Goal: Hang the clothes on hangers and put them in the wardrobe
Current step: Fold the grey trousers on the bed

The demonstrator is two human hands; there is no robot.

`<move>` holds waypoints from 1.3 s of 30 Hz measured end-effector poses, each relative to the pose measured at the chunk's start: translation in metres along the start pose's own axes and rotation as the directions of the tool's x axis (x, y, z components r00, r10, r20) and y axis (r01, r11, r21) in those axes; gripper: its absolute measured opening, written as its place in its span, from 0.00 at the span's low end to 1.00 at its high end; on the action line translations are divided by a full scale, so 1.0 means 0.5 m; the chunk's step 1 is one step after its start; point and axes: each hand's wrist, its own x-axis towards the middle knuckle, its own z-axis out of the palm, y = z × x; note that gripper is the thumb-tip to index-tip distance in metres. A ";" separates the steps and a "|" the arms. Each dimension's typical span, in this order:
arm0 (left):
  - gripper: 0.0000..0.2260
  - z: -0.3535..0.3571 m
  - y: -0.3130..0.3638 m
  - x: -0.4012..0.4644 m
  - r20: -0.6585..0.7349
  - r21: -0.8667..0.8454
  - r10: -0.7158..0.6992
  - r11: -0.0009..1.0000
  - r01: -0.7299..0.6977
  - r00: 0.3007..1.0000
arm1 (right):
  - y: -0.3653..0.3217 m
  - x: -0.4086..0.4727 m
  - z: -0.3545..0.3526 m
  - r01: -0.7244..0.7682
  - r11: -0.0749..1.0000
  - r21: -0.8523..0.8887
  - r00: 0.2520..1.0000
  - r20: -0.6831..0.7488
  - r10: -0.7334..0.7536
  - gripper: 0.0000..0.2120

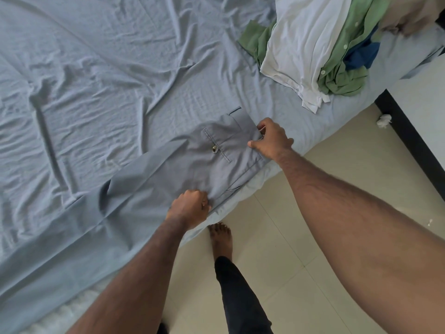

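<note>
Grey trousers (192,165) gripped by both hands' fingers | wrinkled blue bedsheet (96,80) | tiled floor (277,237)

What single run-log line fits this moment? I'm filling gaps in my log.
stage: laying trousers flat | left hand: grips grey trousers | right hand: pinches waistband | pile of clothes: waiting on bed

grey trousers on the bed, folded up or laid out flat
Laid out flat: the grey trousers lie spread on the bed sheet, back pocket up, both hands gripping the waist end.
</note>
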 end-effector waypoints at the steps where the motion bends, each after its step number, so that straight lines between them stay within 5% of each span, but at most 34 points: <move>1: 0.06 -0.001 -0.002 -0.003 -0.010 -0.030 -0.008 1.000 0.008 1.000 | -0.004 -0.015 0.007 0.017 0.999 -0.045 0.996 -0.086 -0.021 0.26; 4: 0.08 -0.006 -0.018 -0.019 -0.025 -0.124 -0.046 0.991 0.043 0.999 | -0.026 -0.068 0.038 0.153 0.979 -0.136 0.917 -0.349 -0.192 0.26; 7: 0.12 -0.013 -0.056 -0.038 -0.046 -0.187 -0.084 0.980 0.074 0.995 | -0.059 -0.123 0.084 0.242 0.953 -0.185 0.861 -0.412 -0.299 0.24; 16: 0.08 -0.047 -0.259 -0.199 -0.210 -0.308 -0.268 0.931 0.196 0.940 | -0.226 -0.318 0.306 0.477 0.863 -0.166 0.853 -0.148 -0.500 0.18; 23: 0.08 -0.013 -0.474 -0.396 -0.210 -0.375 -0.414 0.871 0.318 0.886 | -0.389 -0.510 0.491 0.617 0.775 -0.133 0.785 0.036 -0.619 0.17; 39: 0.07 0.074 -0.923 -0.804 -0.226 -0.737 -0.857 0.461 0.494 0.463 | -0.651 -0.896 0.892 0.723 0.685 0.092 0.584 0.447 -0.677 0.09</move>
